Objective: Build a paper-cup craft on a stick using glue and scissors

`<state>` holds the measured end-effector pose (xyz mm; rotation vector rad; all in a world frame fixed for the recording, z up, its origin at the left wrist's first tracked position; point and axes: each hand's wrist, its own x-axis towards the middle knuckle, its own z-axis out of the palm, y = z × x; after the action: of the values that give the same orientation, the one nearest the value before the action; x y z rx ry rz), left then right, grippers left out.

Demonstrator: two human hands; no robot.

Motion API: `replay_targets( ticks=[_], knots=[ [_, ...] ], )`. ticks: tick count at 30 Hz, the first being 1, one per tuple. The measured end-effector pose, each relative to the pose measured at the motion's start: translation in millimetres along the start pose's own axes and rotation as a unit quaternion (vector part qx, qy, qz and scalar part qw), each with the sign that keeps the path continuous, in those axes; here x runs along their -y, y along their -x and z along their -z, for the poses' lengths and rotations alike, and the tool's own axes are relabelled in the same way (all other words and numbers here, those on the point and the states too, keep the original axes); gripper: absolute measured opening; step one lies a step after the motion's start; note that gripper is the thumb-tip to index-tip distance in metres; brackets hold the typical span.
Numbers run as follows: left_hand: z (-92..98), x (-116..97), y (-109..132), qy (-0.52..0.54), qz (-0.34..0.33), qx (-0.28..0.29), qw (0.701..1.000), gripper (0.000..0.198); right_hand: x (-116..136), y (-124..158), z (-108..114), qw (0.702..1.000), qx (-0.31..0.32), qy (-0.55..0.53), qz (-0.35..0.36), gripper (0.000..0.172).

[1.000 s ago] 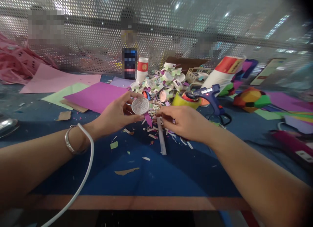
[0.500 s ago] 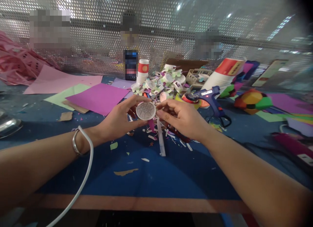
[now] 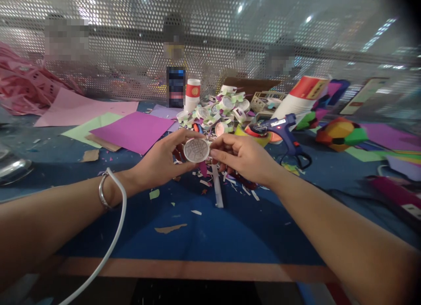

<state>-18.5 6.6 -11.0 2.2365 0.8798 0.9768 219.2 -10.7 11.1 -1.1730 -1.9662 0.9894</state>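
Note:
A round whitish disc with a grey pattern (image 3: 196,150), like a paper cup's bottom, is held up above the table. My left hand (image 3: 164,158) grips its left side, thumb below and fingers above. At the disc's right edge my right hand (image 3: 245,159) is closed, its thumb and forefinger pinched there; whether they hold a small piece cannot be made out. A magenta strip (image 3: 203,169) shows just under the disc. Beneath the hands lie a pale narrow strip (image 3: 217,186) and many paper scraps. Behind them rises a pile of small cut cup pieces (image 3: 226,104).
A blue glue gun (image 3: 284,132) stands right of the pile. Stacked paper cups (image 3: 193,94) stand behind; a larger stack (image 3: 301,99) leans at right. A purple sheet (image 3: 134,130) lies left. A white cable (image 3: 115,239) hangs by my left wrist. The table's front edge (image 3: 184,268) is near.
Both hands keep their hold at the disc with barely any movement. The whole view has shifted very slightly.

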Motion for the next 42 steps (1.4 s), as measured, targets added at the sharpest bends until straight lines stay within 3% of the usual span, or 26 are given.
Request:
replay_targets(
  ticks=[12,19,30,39,42],
  knots=[
    [-0.6,5.4,1.7,0.077,0.03,0.04,0.996,0.06,2.5,2.7,2.7,1.0,0.015,-0.004,0.023,0.022],
    [-0.3,5.5,1.7,0.086,0.031,0.031,0.995,0.061,3.5,1.8,2.6,0.999,0.01,-0.03,0.016,0.022],
    [-0.4,6.5,2.6,0.056,-0.046,-0.023,0.997,0.056,1.9,-1.3,-0.6,0.996,-0.001,-0.091,0.007,0.037],
    [-1.5,3.7,3.9,0.063,-0.053,-0.03,0.996,0.055,2.5,-2.0,-2.1,0.996,-0.026,-0.083,0.022,0.024],
    [-0.8,-0.7,5.5,0.088,-0.032,-0.015,0.996,0.067,3.6,-2.6,-2.7,0.997,-0.028,-0.074,0.02,0.02]
  ],
)
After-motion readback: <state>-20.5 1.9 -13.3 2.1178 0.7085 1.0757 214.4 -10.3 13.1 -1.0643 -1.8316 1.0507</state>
